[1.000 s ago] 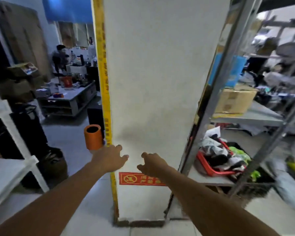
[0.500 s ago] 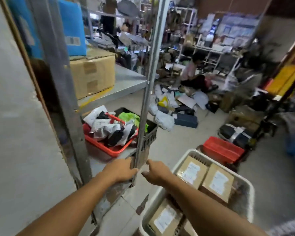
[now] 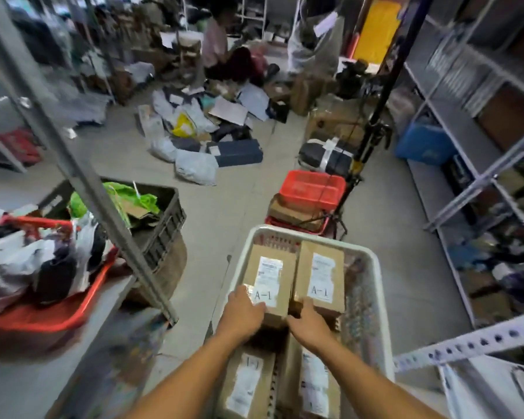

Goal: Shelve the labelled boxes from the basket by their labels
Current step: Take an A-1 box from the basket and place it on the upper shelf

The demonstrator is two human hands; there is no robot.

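While both arms reach forward, hands (image 3: 243,314) (image 3: 307,325) clasp one box (image 3: 270,278) — fingers (image 3: 242,293) curled.

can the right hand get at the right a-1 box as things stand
Probably yes. The right hand sits at the near edge of the right A-1 box, whose top lies bare in the open basket. The left hand is on the other box.

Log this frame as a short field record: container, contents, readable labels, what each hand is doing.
container: white basket on the floor
contents: four cardboard boxes visible
labels: far-left box reads A-1; far-right box reads A-1; near ones blurred
left hand: on the far-left box's near left edge
right hand: at the same box's near right corner
stage: box not yet lifted
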